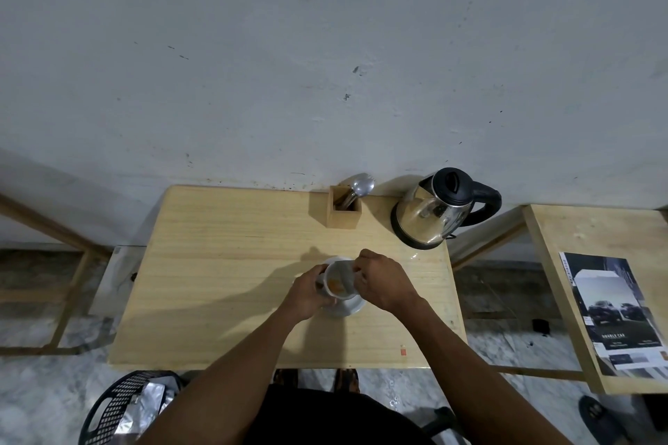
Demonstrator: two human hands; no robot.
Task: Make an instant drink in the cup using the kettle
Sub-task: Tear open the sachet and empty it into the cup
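A white cup [334, 281] with orange-brown powder at its bottom stands on a white saucer [352, 306] in the middle of the wooden table [231, 264]. My left hand [309, 294] grips the cup's left side. My right hand [379, 282] is closed over the cup's right rim and seems to pinch a small pale sachet [346, 273] above the cup; the sachet is mostly hidden by my fingers. The steel kettle [435, 211] with a black lid and handle sits on its base at the table's back right corner, apart from both hands.
A wooden holder [344, 216] with spoons [361, 186] stands at the back of the table, left of the kettle. A second table with a brochure [614, 311] is on the right. A black basket [119, 408] sits on the floor at lower left.
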